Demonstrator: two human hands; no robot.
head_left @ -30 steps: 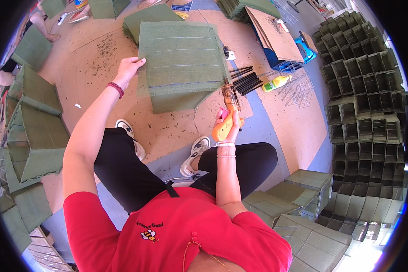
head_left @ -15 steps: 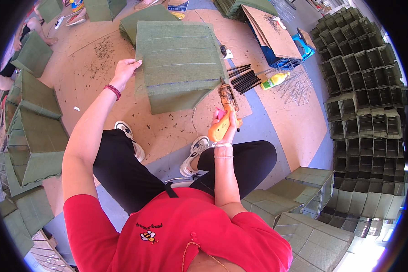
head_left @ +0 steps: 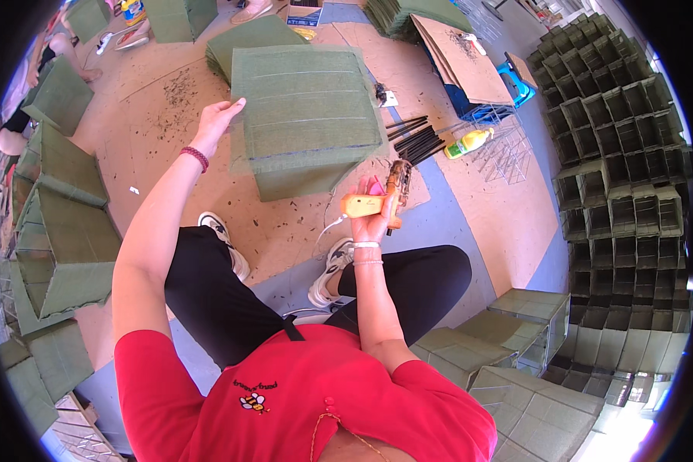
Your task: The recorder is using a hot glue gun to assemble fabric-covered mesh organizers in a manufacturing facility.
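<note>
Green cloth-covered box (head_left: 308,112) sits just right of the person's left hand (head_left: 219,119) and beyond the right hand (head_left: 373,222); the hands are apart. The left fingertips meet the cloth's edge, though whether they pinch it cannot be told. The right hand is wrapped around a yellow glue gun (head_left: 362,205). Past it lie black sticks (head_left: 421,145), then a yellow bottle (head_left: 468,144) farther right.

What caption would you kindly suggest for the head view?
Left hand at the edge of a green, box-shaped fabric piece; right hand holding an orange glue gun near slim black rods.
</note>
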